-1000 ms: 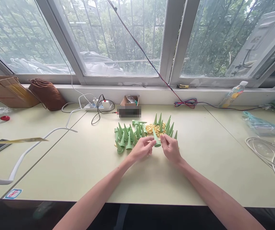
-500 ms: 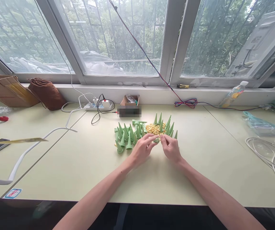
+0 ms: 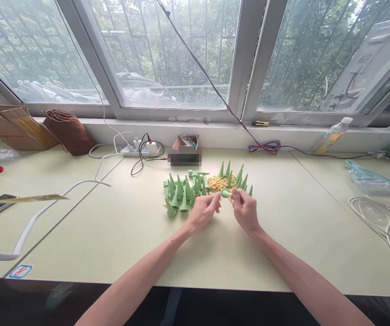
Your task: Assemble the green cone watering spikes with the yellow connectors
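While working at the pale table (image 3: 96, 235) near clustered green cones (image 3: 184, 201), have left hand (image 3: 203, 212) and right hand (image 3: 245, 209) curled, with a tilted cone (image 3: 226, 193) between them near small yellow pieces (image 3: 219, 182), though cannot tell in whose grip.

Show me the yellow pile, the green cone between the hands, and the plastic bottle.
Yellow pile (image 3: 218, 183): head view, mid-heap.
Green cone (image 3: 226, 193): head view, visible middle.
Plastic bottle (image 3: 332, 136): head view, body.

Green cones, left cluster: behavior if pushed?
The green cones are probably stiff: their tapered tips stand straight. They might jostle or topple neighbours, being tall and crowded. Once down, one could roll in an arc, given its wider round base.
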